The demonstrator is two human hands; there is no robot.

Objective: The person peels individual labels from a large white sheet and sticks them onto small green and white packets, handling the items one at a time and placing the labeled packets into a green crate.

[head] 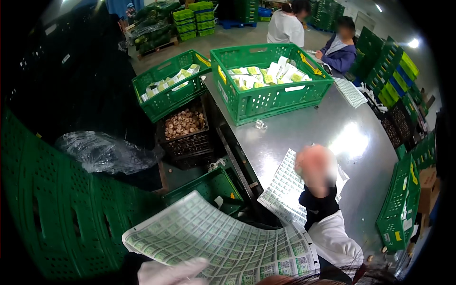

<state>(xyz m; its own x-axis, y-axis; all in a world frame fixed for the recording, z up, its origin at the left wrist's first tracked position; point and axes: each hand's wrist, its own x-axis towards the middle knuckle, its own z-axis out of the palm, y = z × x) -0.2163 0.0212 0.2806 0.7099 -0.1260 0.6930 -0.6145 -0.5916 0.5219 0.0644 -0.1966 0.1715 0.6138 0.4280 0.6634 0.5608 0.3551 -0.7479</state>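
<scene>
My left hand, pale and possibly gloved, is at the bottom edge with its fingers on a large sheet of printed labels. The sheet bows upward at its far side and carries rows of small green-and-grey labels with printed codes. On the steel table, my right hand lies over further label sheets; motion blur hides its fingers. A black cuff and white sleeve cover that forearm. Crumpled white paper shows just right of the hand.
A green crate of label strips stands on the table, a second crate to its left. Mushrooms fill a black crate below. Another crate is at the right edge. Two people are at the far end.
</scene>
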